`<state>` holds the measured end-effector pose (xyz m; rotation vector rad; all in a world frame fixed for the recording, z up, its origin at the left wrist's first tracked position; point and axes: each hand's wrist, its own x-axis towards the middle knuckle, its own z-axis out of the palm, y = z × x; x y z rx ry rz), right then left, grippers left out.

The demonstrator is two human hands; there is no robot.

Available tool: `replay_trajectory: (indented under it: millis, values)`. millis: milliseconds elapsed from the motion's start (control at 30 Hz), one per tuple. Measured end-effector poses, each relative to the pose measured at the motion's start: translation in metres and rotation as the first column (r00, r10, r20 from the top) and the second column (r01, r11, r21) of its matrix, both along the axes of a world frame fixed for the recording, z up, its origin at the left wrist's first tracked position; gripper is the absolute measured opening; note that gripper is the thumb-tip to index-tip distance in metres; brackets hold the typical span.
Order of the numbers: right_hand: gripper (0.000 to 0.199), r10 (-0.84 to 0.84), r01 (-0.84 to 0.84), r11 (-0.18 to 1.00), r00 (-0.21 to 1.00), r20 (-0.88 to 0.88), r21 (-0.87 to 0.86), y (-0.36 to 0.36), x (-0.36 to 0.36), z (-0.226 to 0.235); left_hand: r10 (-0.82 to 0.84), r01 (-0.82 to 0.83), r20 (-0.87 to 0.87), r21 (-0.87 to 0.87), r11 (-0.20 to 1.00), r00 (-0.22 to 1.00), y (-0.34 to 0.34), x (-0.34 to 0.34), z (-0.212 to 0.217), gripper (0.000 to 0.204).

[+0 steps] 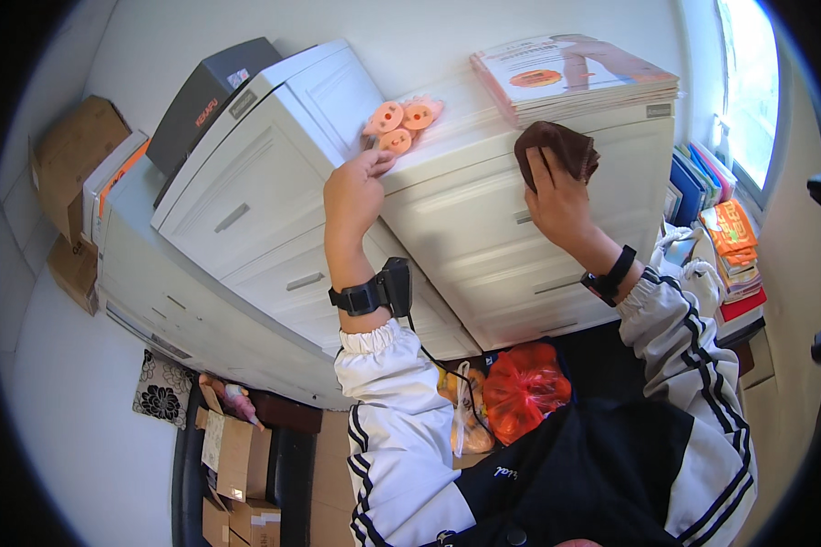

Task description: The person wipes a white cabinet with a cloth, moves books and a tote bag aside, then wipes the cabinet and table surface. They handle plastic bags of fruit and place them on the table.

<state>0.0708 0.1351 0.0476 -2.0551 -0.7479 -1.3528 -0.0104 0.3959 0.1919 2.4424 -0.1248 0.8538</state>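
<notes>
My left hand [354, 193] is at the front edge of the white cabinet top, its fingers closed on the lower end of a bunch of pink pig-faced pieces [417, 116]. These pieces look wrapped in clear plastic; their exact kind is unclear. A folded dark brown cloth [575, 150] is under the fingers of my right hand [556, 202], pressed against the front edge of the white drawer cabinet [483, 228]. Just behind the cloth lies a stack of printed flat packages [575, 73]. The thumb of my right hand is hidden.
To the left stand another white cabinet [255, 182], a dark grey box [205, 100] and cardboard boxes [82, 164]. Folders [689, 187] and folded textiles [730, 237] are piled by the window at right. Below, a red plastic bag [524, 387] sits near my body.
</notes>
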Motion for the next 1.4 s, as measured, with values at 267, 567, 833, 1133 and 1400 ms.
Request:
replay_trajectory:
  millis: [267,567,833,1133,1400]
  values:
    - [0.057,0.104,-0.003,0.939,0.956,0.275,-0.345,0.06,-0.022,0.028,-0.006,0.011,-0.073,0.069,0.998,0.997,0.005,0.001,0.012,0.032]
    - [0.034,0.562,-0.459,0.788,0.809,0.174,-0.41,0.153,-0.037,0.064,0.033,-0.03,-0.075,0.046,0.999,0.997,0.0,-0.002,0.016,0.061]
    - [0.022,0.332,-0.189,0.903,0.878,0.346,-0.386,0.079,-0.014,0.053,0.111,-0.106,-0.046,0.106,0.989,0.993,-0.001,0.001,0.011,0.06]
    - [0.041,-0.111,0.14,0.911,0.989,0.096,-0.389,-0.122,-0.007,0.006,0.15,-0.151,0.017,0.069,0.986,0.989,-0.009,-0.005,0.0,0.056]
    - [0.063,-0.224,0.218,0.975,0.943,-0.246,-0.054,-0.158,0.0,-0.019,0.196,-0.201,0.072,0.085,0.976,0.978,-0.022,-0.004,-0.005,0.045]
